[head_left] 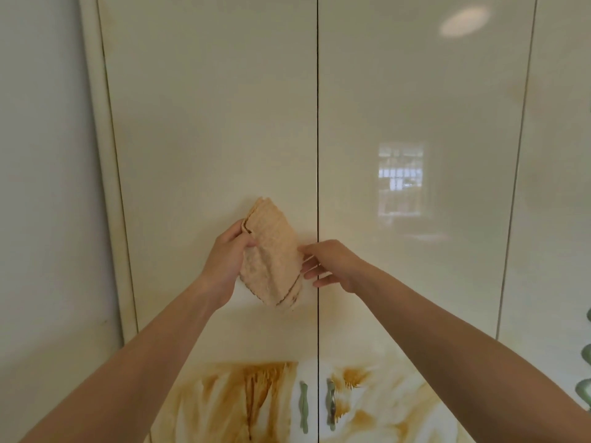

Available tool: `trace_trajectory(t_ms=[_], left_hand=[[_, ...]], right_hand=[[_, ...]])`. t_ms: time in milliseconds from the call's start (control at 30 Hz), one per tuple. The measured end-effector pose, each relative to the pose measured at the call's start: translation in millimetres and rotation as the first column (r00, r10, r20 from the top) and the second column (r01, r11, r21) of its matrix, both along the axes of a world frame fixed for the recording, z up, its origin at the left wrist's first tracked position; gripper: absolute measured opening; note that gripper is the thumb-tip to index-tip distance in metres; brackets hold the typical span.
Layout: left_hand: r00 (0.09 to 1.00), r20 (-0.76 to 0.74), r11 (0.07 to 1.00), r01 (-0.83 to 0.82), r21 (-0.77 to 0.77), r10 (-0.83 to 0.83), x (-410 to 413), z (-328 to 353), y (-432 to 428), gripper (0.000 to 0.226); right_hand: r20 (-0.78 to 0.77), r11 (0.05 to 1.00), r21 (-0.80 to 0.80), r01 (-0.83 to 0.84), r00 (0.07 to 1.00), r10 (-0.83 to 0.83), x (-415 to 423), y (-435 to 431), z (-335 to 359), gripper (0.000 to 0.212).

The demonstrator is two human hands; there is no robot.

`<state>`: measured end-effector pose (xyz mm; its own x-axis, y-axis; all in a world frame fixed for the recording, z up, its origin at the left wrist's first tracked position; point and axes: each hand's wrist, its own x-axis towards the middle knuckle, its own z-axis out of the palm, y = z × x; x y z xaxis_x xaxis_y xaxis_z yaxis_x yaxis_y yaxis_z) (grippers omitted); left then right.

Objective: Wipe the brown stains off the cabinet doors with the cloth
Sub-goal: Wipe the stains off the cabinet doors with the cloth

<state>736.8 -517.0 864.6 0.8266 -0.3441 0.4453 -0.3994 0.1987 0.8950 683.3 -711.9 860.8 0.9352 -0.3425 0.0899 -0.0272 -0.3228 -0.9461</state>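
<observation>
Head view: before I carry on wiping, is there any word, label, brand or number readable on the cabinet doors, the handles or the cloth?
None: no text can be read anywhere in this view.
On the left cabinet door and right cabinet door: plain glossy panels, only brown stains.
On the cloth, held by the left hand: plain weave, no tag showing.
On the handles: no marking.
In the window reflection: bars only, no lettering.
</observation>
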Motion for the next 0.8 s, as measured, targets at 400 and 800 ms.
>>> trace_trajectory(t_ms=[400, 800], left_hand=[[0.990, -0.098, 0.993, -0.090, 0.071, 0.097, 12.0, -4.3, 0.9, 0.038], [0.951, 0.308, 0.964, -0.075, 0.255, -0.008, 7.7, 21.1, -9.4, 0.075]], right_hand=[[0.482, 0.958, -0.183, 0.222, 0.869, -0.109, 5.0, 2.8, 57.7, 0.024], [0.462, 0.859, -0.510, -0.041, 0.829, 0.314, -4.3, 27.7, 92.0, 0.022]])
